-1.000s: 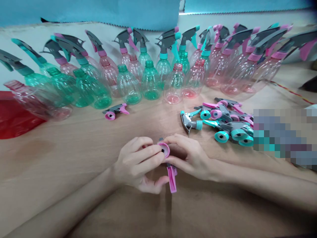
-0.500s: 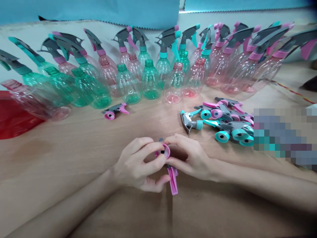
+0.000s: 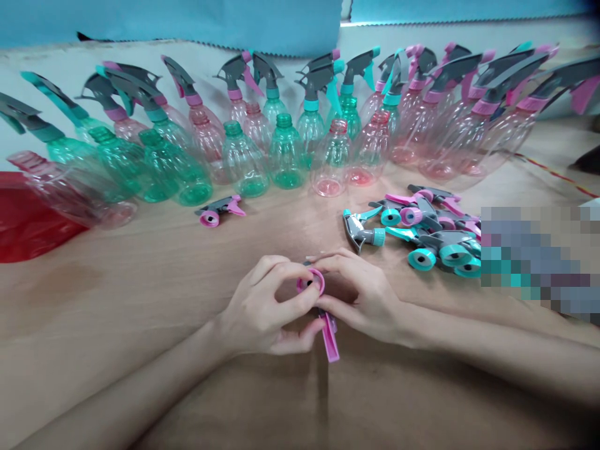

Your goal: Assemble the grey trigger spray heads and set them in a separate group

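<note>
Between my two hands, low over the table, is a grey-and-pink trigger spray head (image 3: pixel 330 340). Its pink collar faces me with the opening in view, and its pink trigger hangs down toward me. My left hand (image 3: pixel 267 306) grips the collar from the left, one fingertip at the opening and the thumb by the trigger. From the right, my right hand (image 3: pixel 363 294) holds the collar's other side between thumb and fingers. Most of the grey body is hidden behind the fingers and collar.
Several pink and green bottles without heads (image 3: pixel 287 156) stand behind, before several fitted with spray heads (image 3: pixel 312 81). A pile of loose spray heads (image 3: pixel 426 231) lies right. One pink spray head (image 3: pixel 220 210) lies left of centre. A red bag (image 3: pixel 32 219) sits far left.
A left fingertip has moved into the collar opening. The spray head stays in both hands, almost in the same place. The other things have not moved.
</note>
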### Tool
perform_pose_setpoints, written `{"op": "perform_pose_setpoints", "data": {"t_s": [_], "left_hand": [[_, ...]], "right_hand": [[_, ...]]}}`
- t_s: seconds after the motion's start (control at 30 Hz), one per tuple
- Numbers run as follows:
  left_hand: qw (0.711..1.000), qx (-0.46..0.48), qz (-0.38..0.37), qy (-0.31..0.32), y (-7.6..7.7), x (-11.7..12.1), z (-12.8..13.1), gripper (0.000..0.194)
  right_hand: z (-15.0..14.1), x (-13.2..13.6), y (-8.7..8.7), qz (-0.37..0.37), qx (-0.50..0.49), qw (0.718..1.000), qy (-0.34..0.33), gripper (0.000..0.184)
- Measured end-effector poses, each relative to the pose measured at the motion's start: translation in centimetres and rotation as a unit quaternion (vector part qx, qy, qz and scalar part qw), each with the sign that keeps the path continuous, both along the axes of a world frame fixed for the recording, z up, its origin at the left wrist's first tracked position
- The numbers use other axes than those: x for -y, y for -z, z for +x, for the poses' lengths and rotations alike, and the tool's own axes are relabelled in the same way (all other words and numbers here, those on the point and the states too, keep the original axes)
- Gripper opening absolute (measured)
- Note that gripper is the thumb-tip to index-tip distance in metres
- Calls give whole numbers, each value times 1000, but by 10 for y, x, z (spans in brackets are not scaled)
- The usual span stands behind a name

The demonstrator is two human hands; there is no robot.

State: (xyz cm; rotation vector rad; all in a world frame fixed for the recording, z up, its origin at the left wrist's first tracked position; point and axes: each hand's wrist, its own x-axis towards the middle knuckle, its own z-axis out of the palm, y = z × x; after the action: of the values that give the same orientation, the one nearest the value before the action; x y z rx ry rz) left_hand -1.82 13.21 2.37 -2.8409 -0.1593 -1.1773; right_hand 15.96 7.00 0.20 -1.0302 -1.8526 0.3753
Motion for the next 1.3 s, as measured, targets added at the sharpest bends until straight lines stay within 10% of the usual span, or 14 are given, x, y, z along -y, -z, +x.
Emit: {"op": "perform_pose_setpoints", "data": {"t_s": [0.9,1.3], "left_hand": [[997,61,38,-41,2,-4,-5,24],[992,27,-121,1,1,8,0,19]], "right_hand": [[1,5,0,98,55,994,14,26],[-1,6,0,90,60,994,9,23]]}}
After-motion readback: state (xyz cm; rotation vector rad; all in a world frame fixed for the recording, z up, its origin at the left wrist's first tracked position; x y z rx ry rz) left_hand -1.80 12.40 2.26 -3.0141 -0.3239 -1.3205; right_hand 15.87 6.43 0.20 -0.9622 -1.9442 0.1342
